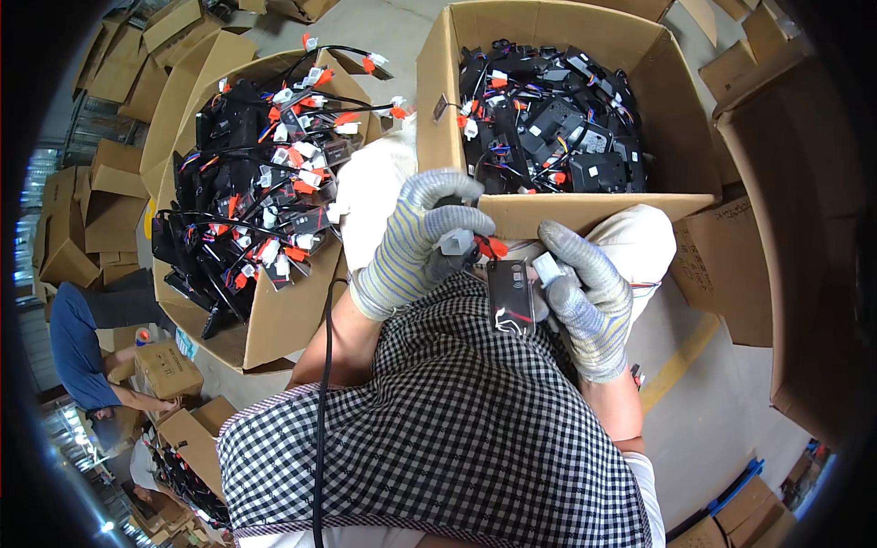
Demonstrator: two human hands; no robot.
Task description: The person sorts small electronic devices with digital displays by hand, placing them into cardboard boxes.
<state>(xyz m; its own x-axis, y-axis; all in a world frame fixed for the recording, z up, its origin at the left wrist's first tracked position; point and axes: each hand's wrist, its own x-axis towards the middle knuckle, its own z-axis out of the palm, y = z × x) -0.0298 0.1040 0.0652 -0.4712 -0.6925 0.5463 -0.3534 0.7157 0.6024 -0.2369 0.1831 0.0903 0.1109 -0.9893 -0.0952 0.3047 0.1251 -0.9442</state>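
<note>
A warehouse floor of grey concrete with a yellow line was seen, crowded with stacked cartons at the left and right edges. Two open boxes were set within arm's reach of the seated person, so that parts could be reached in either without rising. The left box was tilted toward the person and heaped with black modules whose wires ended in white and orange plugs; its contents were laid loosely, with leads spilling over the rim. The far box was propped against the knees, its near wall touching the hands, and was filled with the same kind of parts, packed more tightly.

A single module, a small black block, was held upright over the lap, between the two boxes and close to the chest, where it could be looked at closely. The left hand, in a striped knit glove, was curled shut around the wire's white and orange plug, so that the lead was kept taut above the block. The right hand, gloved likewise, was closed on the module's right edge, a white plug pinched at its fingertips.

Another person in blue was bent over cartons at the far left.
</note>
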